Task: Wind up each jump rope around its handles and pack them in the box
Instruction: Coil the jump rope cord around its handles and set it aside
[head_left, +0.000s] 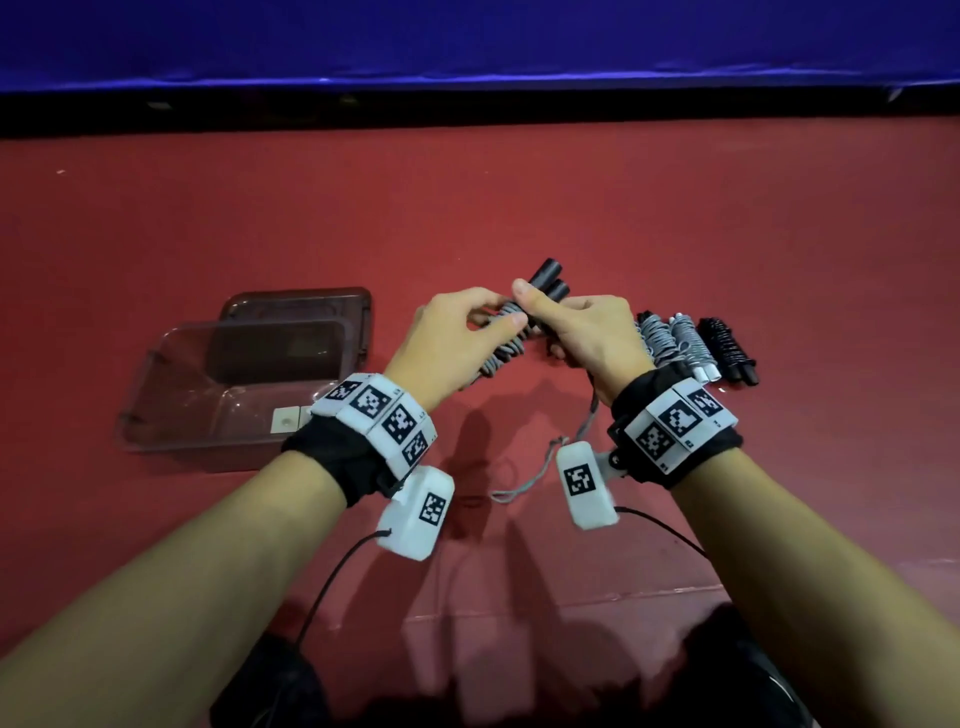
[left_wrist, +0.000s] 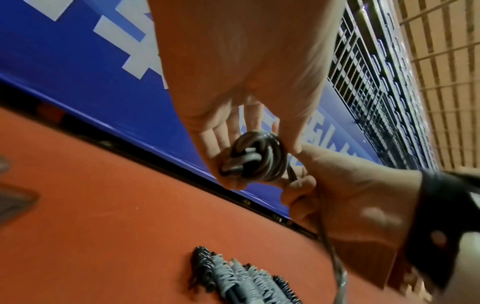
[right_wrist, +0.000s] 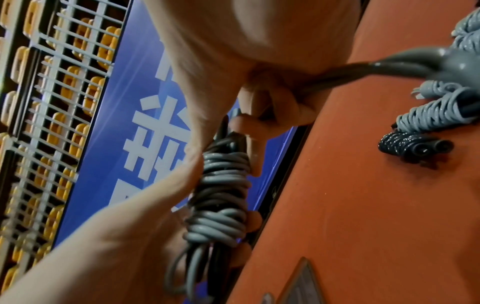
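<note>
A jump rope with two dark handles (head_left: 548, 280) and a grey cord (head_left: 501, 353) partly coiled round them is held up over the red surface. My left hand (head_left: 467, 327) grips the coiled bundle (left_wrist: 254, 158) from the left. On the right, my right hand (head_left: 566, 332) has its thumb on the handles and its fingers curled round the loose cord (right_wrist: 389, 67). The free cord (head_left: 587, 421) trails down between my wrists in a loop (head_left: 514, 491). The clear plastic box (head_left: 171, 410) stands open to the left, with nothing inside that I can make out.
Three wound jump ropes lie in a row right of my hands: two grey (head_left: 657, 340) (head_left: 691, 345) and one black (head_left: 727, 353). The box lid (head_left: 358, 317) lies behind the box. A blue banner (head_left: 467, 41) runs along the far edge.
</note>
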